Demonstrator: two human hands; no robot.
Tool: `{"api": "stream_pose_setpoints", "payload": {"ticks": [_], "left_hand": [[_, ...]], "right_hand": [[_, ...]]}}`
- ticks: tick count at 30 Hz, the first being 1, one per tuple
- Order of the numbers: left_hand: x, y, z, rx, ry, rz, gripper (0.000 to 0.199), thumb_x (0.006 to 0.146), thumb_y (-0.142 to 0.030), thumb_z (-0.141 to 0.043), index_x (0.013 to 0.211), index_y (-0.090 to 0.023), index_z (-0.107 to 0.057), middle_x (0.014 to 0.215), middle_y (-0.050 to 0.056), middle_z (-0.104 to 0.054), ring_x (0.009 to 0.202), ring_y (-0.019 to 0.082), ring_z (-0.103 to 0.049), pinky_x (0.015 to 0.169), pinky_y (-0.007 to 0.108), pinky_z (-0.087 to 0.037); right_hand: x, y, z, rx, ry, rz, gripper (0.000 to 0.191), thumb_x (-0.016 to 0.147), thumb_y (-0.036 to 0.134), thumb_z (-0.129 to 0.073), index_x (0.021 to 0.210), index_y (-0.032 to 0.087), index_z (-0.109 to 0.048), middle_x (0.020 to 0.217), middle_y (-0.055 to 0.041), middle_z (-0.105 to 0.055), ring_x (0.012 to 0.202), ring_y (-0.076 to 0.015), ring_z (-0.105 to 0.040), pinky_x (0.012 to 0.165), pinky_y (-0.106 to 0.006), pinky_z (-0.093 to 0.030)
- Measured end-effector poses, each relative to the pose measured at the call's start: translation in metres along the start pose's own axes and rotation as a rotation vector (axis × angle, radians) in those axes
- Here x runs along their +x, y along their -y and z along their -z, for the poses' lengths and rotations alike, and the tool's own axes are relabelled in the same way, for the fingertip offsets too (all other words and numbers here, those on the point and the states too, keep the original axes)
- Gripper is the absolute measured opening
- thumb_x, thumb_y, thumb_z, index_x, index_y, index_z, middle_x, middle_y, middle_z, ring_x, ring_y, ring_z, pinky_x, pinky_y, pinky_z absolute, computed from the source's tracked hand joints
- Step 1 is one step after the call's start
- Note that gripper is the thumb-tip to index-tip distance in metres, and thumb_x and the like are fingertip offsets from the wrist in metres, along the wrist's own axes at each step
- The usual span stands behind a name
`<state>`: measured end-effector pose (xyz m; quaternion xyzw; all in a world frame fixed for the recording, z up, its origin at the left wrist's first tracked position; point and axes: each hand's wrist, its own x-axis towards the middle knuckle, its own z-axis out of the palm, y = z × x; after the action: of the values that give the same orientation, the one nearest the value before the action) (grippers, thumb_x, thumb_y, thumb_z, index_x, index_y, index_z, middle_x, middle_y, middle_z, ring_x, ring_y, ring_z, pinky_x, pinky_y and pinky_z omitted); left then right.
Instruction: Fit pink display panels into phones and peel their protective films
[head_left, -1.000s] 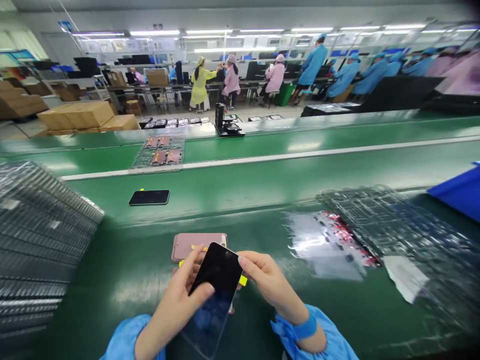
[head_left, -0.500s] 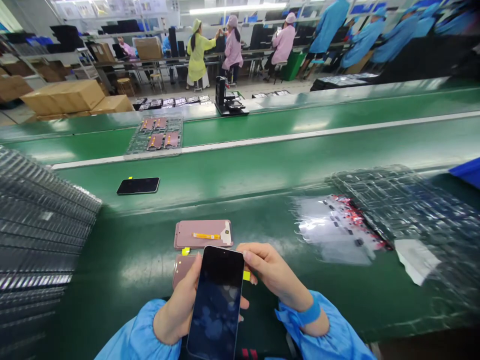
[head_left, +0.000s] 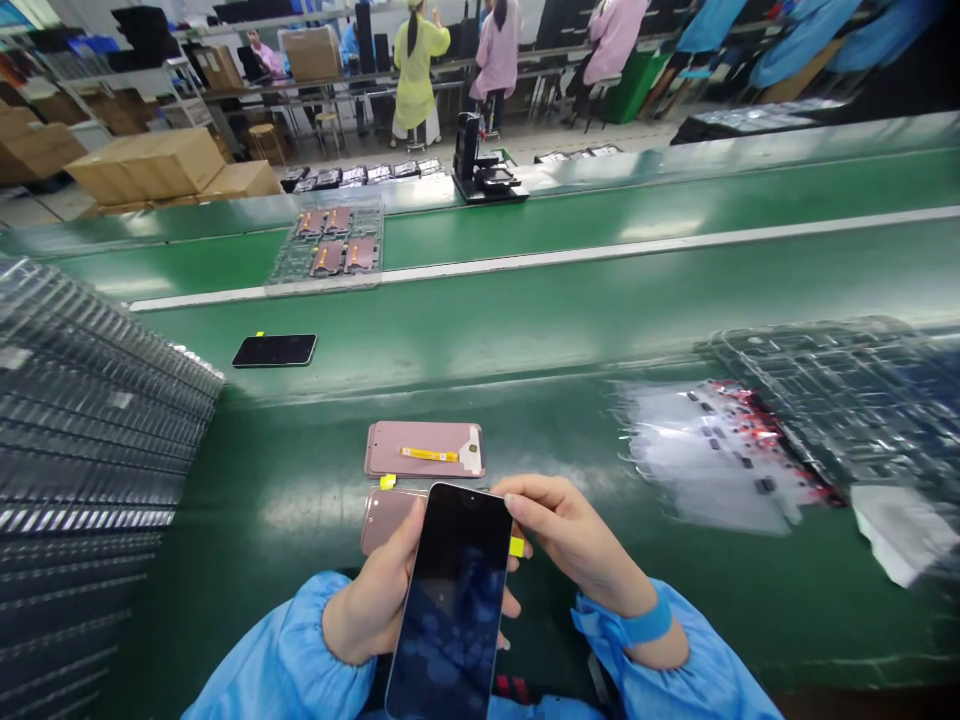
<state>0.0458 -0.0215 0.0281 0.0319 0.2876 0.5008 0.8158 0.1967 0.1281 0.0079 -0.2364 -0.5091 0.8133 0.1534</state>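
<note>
A smartphone (head_left: 454, 600) with a dark, smudged screen is tilted up towards me. My left hand (head_left: 375, 595) is wrapped round it, thumb on the left edge and fingertips showing past the right edge. At the phone's top right corner, my right hand (head_left: 574, 535) pinches the edge between thumb and fingers. A yellow tab (head_left: 517, 547) sticks out from the phone's right side, by the right fingertips. Beyond the phone lie a pinkish screen panel (head_left: 386, 430) with an orange flex cable (head_left: 427, 455) and, partly covered, a second pinkish panel (head_left: 382, 520).
Stacked clear plastic trays (head_left: 97, 420) rise at the left. Another phone (head_left: 274, 350) lies farther back, before a clear tray (head_left: 289, 265) of panels. At the right are clear film sheets (head_left: 697, 470), a plastic tray (head_left: 847, 380) and white paper (head_left: 904, 530). Several people work behind.
My view has shifted, so the bench, phone and both hands appear moved slightly right. The grip on the phone looks the same, with the right hand still at its top corner.
</note>
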Motion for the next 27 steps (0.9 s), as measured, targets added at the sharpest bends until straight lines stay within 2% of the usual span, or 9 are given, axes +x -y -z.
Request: {"api": "stream_pose_setpoints", "payload": {"ticks": [3,5,9,11,13,17,21,24,27], "left_hand": [[-0.001,0.000,0.000,0.005,-0.013,0.011,0.090,0.083,-0.080,-0.037,0.122,-0.004,-0.067,0.098,0.017,-0.075,0.081,0.025,-0.075,0.076,0.033,-0.058],[0.000,0.001,0.001,0.002,-0.034,0.006,0.091,0.083,-0.080,-0.036,0.122,-0.004,-0.067,0.098,0.018,-0.075,0.080,0.025,-0.074,0.077,0.035,-0.057],[0.004,0.006,0.002,-0.007,-0.115,-0.068,0.089,0.084,-0.079,-0.035,0.117,-0.004,-0.069,0.099,0.018,-0.074,0.080,0.025,-0.073,0.079,0.036,-0.057],[0.006,0.010,0.003,-0.008,-0.135,-0.101,0.086,0.085,-0.078,-0.036,0.116,-0.004,-0.070,0.100,0.019,-0.074,0.082,0.025,-0.073,0.080,0.035,-0.056],[0.008,0.016,0.005,-0.019,-0.144,-0.130,0.082,0.087,-0.075,-0.038,0.119,-0.006,-0.068,0.102,0.019,-0.075,0.082,0.025,-0.074,0.081,0.036,-0.056],[0.009,0.025,0.008,-0.032,-0.146,-0.178,0.077,0.087,-0.073,-0.042,0.125,-0.010,-0.066,0.105,0.018,-0.075,0.087,0.029,-0.074,0.092,0.047,-0.053],[0.007,0.026,0.009,-0.007,-0.145,-0.185,0.076,0.087,-0.073,-0.042,0.123,-0.011,-0.067,0.100,0.017,-0.077,0.103,0.035,-0.070,0.105,0.057,-0.043],[0.006,0.026,0.007,0.009,-0.129,-0.202,0.073,0.088,-0.071,-0.043,0.126,-0.013,-0.066,0.112,0.016,-0.074,0.126,0.035,-0.057,0.114,0.054,-0.033],[0.006,0.025,0.004,0.029,-0.145,-0.289,0.066,0.089,-0.066,-0.048,0.129,-0.017,-0.064,0.129,0.011,-0.067,0.142,0.030,-0.040,0.122,0.047,-0.021]], "right_hand": [[-0.001,0.000,-0.001,-0.026,0.014,0.011,0.034,0.084,0.048,-0.070,0.088,0.015,-0.074,0.056,0.0015,-0.061,0.046,-0.0085,-0.052,0.045,-0.021,-0.040],[-0.002,0.001,-0.004,-0.094,-0.025,0.075,0.029,0.087,0.044,-0.067,0.095,0.017,-0.073,0.063,0.0006,-0.064,0.050,-0.0102,-0.055,0.048,-0.023,-0.045],[-0.004,0.006,-0.020,-0.463,-0.271,0.479,0.013,0.090,0.025,-0.063,0.102,0.022,-0.068,0.092,-0.0047,-0.071,0.080,-0.0160,-0.067,0.070,-0.029,-0.056],[-0.006,0.007,-0.029,-0.658,-0.336,0.675,0.013,0.090,0.014,-0.060,0.099,0.021,-0.067,0.099,-0.0067,-0.071,0.092,-0.0174,-0.066,0.078,-0.031,-0.056],[-0.007,0.008,-0.038,-0.773,-0.353,0.790,0.018,0.090,0.007,-0.058,0.100,0.020,-0.066,0.101,-0.0080,-0.070,0.096,-0.0180,-0.065,0.083,-0.033,-0.055],[-0.009,0.006,-0.046,-0.858,-0.397,0.899,0.026,0.087,-0.001,-0.059,0.103,0.017,-0.065,0.103,-0.0095,-0.070,0.098,-0.0185,-0.064,0.084,-0.036,-0.055],[-0.009,0.006,-0.047,-0.922,-0.416,0.968,0.031,0.084,-0.004,-0.061,0.107,0.016,-0.066,0.104,-0.0116,-0.071,0.097,-0.0208,-0.065,0.082,-0.039,-0.055],[-0.009,0.007,-0.047,-0.950,-0.418,1.013,0.032,0.084,-0.005,-0.061,0.108,0.015,-0.067,0.103,-0.0126,-0.072,0.097,-0.0223,-0.067,0.082,-0.042,-0.055],[-0.010,0.006,-0.047,-0.987,-0.422,1.029,0.032,0.084,-0.004,-0.061,0.108,0.016,-0.067,0.103,-0.0120,-0.073,0.097,-0.0223,-0.069,0.084,-0.043,-0.055]]}}
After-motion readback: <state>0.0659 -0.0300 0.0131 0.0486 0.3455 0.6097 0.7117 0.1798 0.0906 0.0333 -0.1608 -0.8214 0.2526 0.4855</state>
